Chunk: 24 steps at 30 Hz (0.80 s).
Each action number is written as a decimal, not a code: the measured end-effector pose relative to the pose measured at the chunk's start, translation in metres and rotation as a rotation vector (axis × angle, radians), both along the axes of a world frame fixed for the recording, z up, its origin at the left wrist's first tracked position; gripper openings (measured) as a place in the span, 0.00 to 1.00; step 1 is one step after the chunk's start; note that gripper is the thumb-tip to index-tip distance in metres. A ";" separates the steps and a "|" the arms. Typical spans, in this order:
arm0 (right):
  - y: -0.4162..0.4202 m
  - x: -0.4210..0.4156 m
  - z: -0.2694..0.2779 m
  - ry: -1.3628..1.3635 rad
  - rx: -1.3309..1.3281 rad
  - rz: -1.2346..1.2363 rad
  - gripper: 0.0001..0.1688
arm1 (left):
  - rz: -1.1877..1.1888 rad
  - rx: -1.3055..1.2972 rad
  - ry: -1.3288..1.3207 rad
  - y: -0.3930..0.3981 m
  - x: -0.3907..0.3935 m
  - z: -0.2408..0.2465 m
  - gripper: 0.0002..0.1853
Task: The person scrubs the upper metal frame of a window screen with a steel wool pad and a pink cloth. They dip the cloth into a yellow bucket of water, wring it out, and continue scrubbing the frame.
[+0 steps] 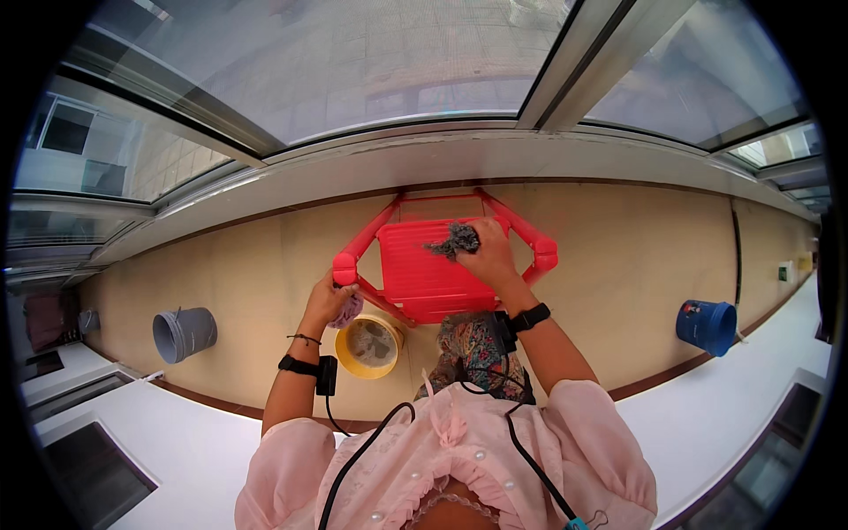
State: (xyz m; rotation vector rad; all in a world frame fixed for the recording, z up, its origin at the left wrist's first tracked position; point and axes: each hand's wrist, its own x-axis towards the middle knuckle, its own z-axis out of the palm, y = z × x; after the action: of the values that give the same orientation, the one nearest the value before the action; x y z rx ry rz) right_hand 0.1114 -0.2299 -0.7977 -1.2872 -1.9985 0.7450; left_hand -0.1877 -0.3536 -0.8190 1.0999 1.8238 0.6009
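A red plastic chair (430, 265) with a ribbed seat stands in front of me. My right hand (489, 252) grips a crumpled grey scouring pad (457, 240), which lies against the chair's ribbed surface. At the chair's left armrest, by its rounded end, is my left hand (329, 301), its fingers closed around a bunched pinkish-purple cloth (347, 313). Just below that hand, a yellow bucket (340, 354) holds cloudy, foamy water. Part of the left fingers is hidden by the armrest and cloth.
A grey bucket (185, 333) stands on the tiled floor at left, and a blue bucket (703, 326) at right by the white wall. Large framed windows (411, 66) run along the low wall beyond the chair. Cables hang from my wrists across my front.
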 end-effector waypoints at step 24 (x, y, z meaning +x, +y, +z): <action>0.024 0.079 0.002 -0.275 -0.555 -0.461 0.19 | 0.411 -0.029 0.797 0.165 -0.183 0.285 0.23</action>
State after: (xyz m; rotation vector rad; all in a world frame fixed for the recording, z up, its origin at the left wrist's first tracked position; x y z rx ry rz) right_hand 0.1901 -0.2063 -0.7957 -2.1818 -1.6326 0.9644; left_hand -0.3706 -0.1885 -0.5345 1.0229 2.7797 0.3780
